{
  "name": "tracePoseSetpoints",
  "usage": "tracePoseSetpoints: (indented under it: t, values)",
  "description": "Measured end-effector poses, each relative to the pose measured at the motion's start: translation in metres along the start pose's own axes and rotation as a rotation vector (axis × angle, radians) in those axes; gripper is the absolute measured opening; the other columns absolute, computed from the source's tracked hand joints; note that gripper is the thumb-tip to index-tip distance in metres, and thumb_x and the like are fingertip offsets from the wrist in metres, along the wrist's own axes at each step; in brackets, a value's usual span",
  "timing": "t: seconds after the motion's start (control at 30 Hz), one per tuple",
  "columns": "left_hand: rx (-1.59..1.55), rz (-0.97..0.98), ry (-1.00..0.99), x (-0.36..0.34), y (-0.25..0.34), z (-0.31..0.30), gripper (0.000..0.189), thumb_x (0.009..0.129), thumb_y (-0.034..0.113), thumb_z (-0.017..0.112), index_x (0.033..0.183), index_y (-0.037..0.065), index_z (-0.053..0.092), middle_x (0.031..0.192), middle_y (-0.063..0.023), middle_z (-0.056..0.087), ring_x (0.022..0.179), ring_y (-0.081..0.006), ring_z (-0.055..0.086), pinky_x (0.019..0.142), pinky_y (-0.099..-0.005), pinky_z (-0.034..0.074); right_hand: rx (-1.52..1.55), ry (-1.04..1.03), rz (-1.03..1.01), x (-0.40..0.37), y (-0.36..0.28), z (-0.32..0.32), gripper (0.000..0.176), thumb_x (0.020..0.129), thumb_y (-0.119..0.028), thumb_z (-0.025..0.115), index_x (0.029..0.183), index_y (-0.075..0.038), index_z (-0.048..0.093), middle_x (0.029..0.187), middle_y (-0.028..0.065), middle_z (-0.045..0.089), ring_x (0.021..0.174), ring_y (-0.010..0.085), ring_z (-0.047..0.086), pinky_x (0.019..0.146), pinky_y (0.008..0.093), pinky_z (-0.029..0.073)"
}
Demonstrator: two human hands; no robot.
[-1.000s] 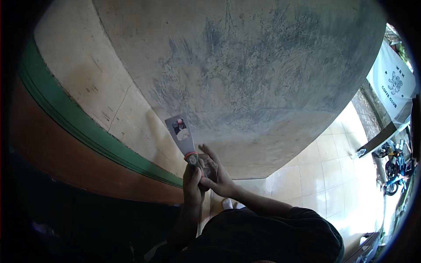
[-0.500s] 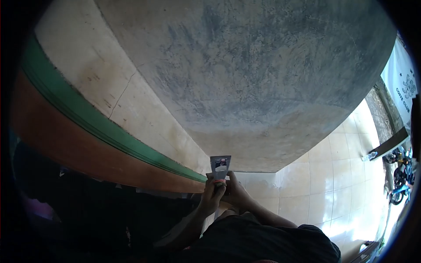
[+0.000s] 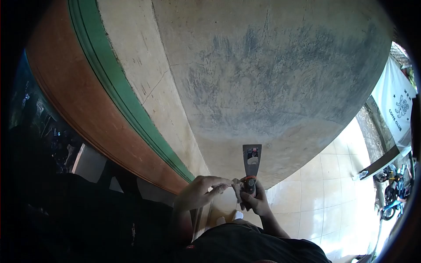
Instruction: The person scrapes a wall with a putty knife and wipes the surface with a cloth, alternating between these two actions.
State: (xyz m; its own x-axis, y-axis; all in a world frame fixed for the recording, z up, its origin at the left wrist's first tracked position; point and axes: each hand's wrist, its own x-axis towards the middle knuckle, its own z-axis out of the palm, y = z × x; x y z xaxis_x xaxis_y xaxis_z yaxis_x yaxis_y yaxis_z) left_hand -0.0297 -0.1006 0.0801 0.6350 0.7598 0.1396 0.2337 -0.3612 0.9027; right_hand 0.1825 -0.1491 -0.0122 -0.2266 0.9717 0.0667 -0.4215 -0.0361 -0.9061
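Low in front of the blotched grey wall (image 3: 280, 87), both my hands meet around one scraper (image 3: 251, 171). My right hand (image 3: 259, 202) is clamped on its dark handle (image 3: 249, 186), thumb laid across, wrist toward my body. Blade (image 3: 252, 151) points up and away from me, nearly upright in view, flat face toward me, with a patch of dark and pale marks on it. Reddish collar (image 3: 250, 177) where metal meets handle.

Just left of the handle, a pale crumpled piece (image 3: 237, 191) lies against my right grip; material unclear. My left hand (image 3: 197, 192) comes in from the side, thumb and forefinger drawn close together at that piece's edge. Cannot tell whether they pinch it or only touch.

Left of us: green band (image 3: 112, 79) and brown band (image 3: 83, 94) curving along a pale strip (image 3: 149, 74) with a thin crack. Pale tiled floor (image 3: 311, 193) to the right; beyond it, a white banner (image 3: 394, 103) lettered COFFE CLUB and a parked motorcycle (image 3: 389, 197).
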Motion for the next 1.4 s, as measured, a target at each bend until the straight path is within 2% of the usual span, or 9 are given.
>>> tracePoseSetpoints:
  t: [0.2,0.3,0.5,0.63,1.03,1.23,1.3,1.37,1.4]
  values:
    - [0.023,0.192,0.459,0.037,0.027,-0.017,0.02,0.091,0.016,0.058,0.09,-0.004,0.057,0.076,-0.0122,0.064,0.067,-0.0137,0.062,0.059,-0.026,0.047,0.227,-0.069,-0.156,0.043,-0.018,0.02,0.06,0.092,-0.044,0.041,0.132,-0.001,0.029,0.072,0.0073,0.05,0.045,0.0115,0.042,0.038,0.0213,0.037]
    - [0.118,0.051,0.607,0.066,0.05,-0.031,0.024,0.09,0.019,0.059,0.095,-0.003,0.05,0.073,-0.0119,0.062,0.064,-0.0125,0.059,0.055,-0.0261,0.043,0.24,-0.084,-0.189,0.069,-0.032,0.036,0.067,0.093,-0.038,0.044,0.142,-0.003,0.015,0.079,0.0092,0.051,0.051,0.0124,0.046,0.04,0.0231,0.041]
    - [0.176,-0.013,0.396,0.115,0.065,-0.062,0.044,0.092,0.032,0.056,0.105,-0.007,0.039,0.072,-0.0151,0.061,0.07,-0.0123,0.061,0.058,-0.028,0.05,0.331,-0.276,-0.403,0.131,-0.058,0.063,0.078,0.094,-0.026,0.048,0.146,-0.015,-0.009,0.082,0.0093,0.049,0.059,0.0146,0.05,0.044,0.0258,0.048]
    - [0.37,0.06,0.438,0.137,0.074,-0.076,0.059,0.085,0.044,0.062,0.099,-0.006,0.035,0.071,-0.0229,0.057,0.062,-0.0297,0.065,0.052,-0.0369,0.054,0.341,-0.305,-0.364,0.151,-0.076,0.076,0.079,0.092,-0.035,0.046,0.146,-0.013,-0.007,0.084,0.0132,0.049,0.049,0.0134,0.045,0.037,0.0255,0.046]
    - [0.319,0.068,0.67,0.174,0.075,-0.098,0.055,0.09,0.047,0.052,0.102,-0.005,0.038,0.079,-0.0175,0.051,0.07,-0.0232,0.06,0.058,-0.0361,0.051,0.09,-0.258,-0.555,0.184,-0.104,0.089,0.064,0.098,-0.025,0.032,0.146,-0.004,-0.005,0.063,0.0005,0.045,0.048,0.0053,0.04,0.042,0.0178,0.036]
    - [0.274,0.012,0.543,0.172,0.077,-0.095,0.054,0.091,0.045,0.052,0.099,-0.008,0.039,0.078,-0.0172,0.052,0.068,-0.0227,0.059,0.059,-0.0357,0.05,0.101,-0.158,-0.574,0.17,-0.1,0.095,0.06,0.098,-0.013,0.028,0.144,0.0,-0.006,0.07,0.0024,0.047,0.052,0.0059,0.04,0.047,0.0184,0.037]
    - [0.296,0.092,0.571,0.178,0.08,-0.101,0.054,0.092,0.044,0.051,0.098,-0.008,0.039,0.077,-0.017,0.053,0.068,-0.0216,0.059,0.059,-0.0351,0.05,0.115,-0.237,-0.584,0.171,-0.112,0.092,0.059,0.098,-0.013,0.027,0.144,0.003,-0.006,0.087,0.0077,0.051,0.056,0.0055,0.038,0.051,0.0184,0.036]
    - [0.235,0.057,0.545,0.176,0.092,-0.101,0.053,0.092,0.043,0.051,0.097,-0.009,0.04,0.078,-0.0183,0.053,0.07,-0.0219,0.059,0.059,-0.0349,0.05,0.054,-0.226,-0.52,0.17,-0.121,0.093,0.059,0.098,-0.012,0.028,0.142,0.006,-0.006,0.126,0.0206,0.042,0.087,0.0137,0.053,0.075,0.0234,0.045]
    - [0.215,0.045,0.552,0.176,0.092,-0.099,0.052,0.092,0.043,0.051,0.096,-0.008,0.04,0.077,-0.0179,0.053,0.07,-0.0213,0.059,0.06,-0.0347,0.05,0.085,-0.182,-0.541,0.17,-0.13,0.106,0.065,0.097,-0.023,0.03,0.145,-0.004,-0.008,0.081,0.0093,0.052,0.057,0.0086,0.046,0.049,0.0217,0.04]
